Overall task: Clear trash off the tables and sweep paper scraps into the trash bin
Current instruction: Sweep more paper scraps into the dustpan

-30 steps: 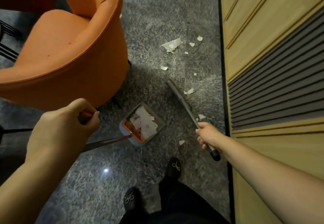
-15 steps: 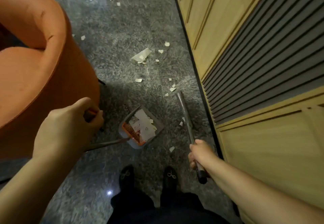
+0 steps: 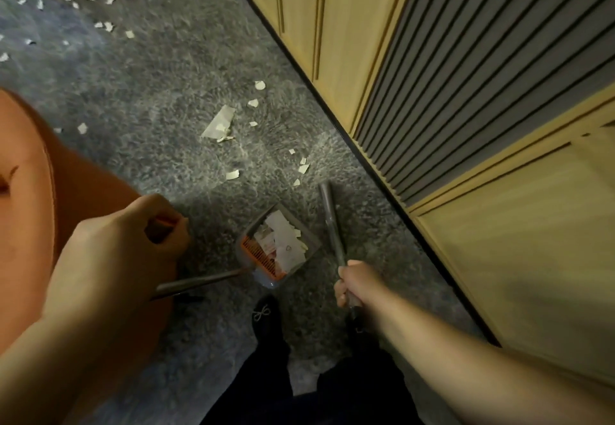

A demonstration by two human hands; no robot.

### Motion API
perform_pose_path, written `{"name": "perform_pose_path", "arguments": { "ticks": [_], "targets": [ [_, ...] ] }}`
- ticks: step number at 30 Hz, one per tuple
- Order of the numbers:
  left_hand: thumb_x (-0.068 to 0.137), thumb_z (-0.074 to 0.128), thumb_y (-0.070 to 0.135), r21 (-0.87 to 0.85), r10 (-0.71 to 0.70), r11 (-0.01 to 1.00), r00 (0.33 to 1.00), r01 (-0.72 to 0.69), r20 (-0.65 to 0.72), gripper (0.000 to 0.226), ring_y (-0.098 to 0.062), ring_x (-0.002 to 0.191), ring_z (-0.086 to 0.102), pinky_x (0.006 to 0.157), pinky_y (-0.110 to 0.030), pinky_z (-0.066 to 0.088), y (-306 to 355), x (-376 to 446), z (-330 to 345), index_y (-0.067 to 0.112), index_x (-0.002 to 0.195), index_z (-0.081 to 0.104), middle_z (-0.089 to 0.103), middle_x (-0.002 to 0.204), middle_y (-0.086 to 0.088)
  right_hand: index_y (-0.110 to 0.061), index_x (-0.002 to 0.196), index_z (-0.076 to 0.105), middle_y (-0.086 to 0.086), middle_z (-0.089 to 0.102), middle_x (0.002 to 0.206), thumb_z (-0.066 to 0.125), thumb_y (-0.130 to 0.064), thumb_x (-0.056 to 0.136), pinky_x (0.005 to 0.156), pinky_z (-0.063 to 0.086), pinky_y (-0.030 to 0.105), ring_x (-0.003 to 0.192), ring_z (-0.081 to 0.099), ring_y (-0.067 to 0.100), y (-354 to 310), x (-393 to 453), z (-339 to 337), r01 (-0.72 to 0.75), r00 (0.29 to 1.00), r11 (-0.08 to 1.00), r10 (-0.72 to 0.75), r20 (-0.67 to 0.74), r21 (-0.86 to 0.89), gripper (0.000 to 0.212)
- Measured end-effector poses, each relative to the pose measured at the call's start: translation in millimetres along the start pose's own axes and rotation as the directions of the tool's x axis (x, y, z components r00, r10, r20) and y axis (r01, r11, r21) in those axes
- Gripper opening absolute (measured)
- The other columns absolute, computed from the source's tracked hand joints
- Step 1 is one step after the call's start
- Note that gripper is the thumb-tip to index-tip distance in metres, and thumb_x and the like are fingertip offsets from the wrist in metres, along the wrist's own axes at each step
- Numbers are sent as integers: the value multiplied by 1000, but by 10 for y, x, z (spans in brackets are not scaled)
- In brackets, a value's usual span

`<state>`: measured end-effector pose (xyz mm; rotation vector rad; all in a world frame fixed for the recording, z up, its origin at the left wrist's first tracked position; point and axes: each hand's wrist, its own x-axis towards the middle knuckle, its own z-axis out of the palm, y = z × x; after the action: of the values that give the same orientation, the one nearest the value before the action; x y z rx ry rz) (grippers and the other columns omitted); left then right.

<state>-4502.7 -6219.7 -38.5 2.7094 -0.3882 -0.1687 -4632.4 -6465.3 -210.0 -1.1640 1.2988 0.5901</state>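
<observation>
the left hand (image 3: 113, 251) has its fingers curled round the orange-tipped top of the dustpan handle (image 3: 196, 286). the right hand (image 3: 357, 283) is clamped on the broom handle (image 3: 334, 234). between the two fists, just beyond the fingers, sits the grey dustpan (image 3: 279, 246), holding paper pieces. the broom head (image 3: 326, 193) rests past it. farther ahead, paper scraps (image 3: 219, 123) lie scattered on the carpet (image 3: 166, 75).

dustpan (image 3: 279, 251) grey, orange comb | scraps (image 3: 219, 124) white | floor (image 3: 159, 85) mottled grey | chair (image 3: 76, 211) orange
</observation>
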Motion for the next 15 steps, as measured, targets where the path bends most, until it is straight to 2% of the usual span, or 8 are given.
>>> {"name": "perform_pose_path", "arguments": {
  "ticks": [2, 4, 6, 8, 12, 15],
  "targets": [
    [83, 71, 34, 7, 48, 999, 999, -48, -2, 17, -15, 45, 54, 45, -33, 49, -81, 135, -51, 37, 88, 55, 61, 59, 7, -13, 107, 40, 7, 46, 57, 34, -11, 100, 42, 35, 26, 45, 42, 15, -111, 7, 253, 36, 999, 998, -36, 6, 60, 9],
    [82, 72, 32, 13, 85, 996, 996, -85, 13, 19, -13, 44, 53, 45, -33, 50, -159, 262, -85, 36, 88, 55, 62, 61, 7, -14, 112, 40, 8, 43, 61, 34, -11, 101, 42, 33, 24, 46, 40, 13, -216, 5, 423, 57, 997, 988, -62, 34, 141, 13],
    [82, 74, 28, 28, 133, 991, 991, -134, 21, 23, -13, 48, 54, 48, -34, 51, -247, 397, -99, 36, 90, 54, 62, 61, 7, -11, 135, 38, 8, 44, 63, 36, -13, 101, 41, 33, 23, 46, 39, 12, -288, 27, 500, 66, 996, 980, -76, 48, 190, 33],
    [81, 74, 27, 51, 171, 984, 985, -172, 37, 24, -15, 51, 55, 50, -35, 52, -301, 509, -100, 36, 90, 54, 61, 61, 6, -21, 147, 30, 8, 47, 67, 39, -16, 102, 40, 35, 22, 47, 40, 12, -286, 30, 506, 90, 994, 977, -102, 51, 192, 47],
    [82, 73, 30, 86, 225, 969, 972, -230, 68, 18, -18, 49, 54, 49, -36, 51, -358, 673, -78, 32, 83, 55, 59, 58, 4, -29, 145, 36, 8, 49, 67, 46, -17, 100, 36, 35, 21, 43, 38, 12, -152, -161, 454, 142, 990, 981, -139, -34, 134, 48],
    [85, 69, 35, 74, 267, 958, 956, -277, 123, 14, -21, 50, 55, 48, -37, 52, -368, 782, -73, 32, 86, 55, 61, 62, 1, -33, 143, 37, 7, 55, 72, 56, -20, 96, 38, 38, 23, 42, 43, 14, 0, -379, 440, 139, 987, 988, -132, -94, 69, 53]
  ]
}}
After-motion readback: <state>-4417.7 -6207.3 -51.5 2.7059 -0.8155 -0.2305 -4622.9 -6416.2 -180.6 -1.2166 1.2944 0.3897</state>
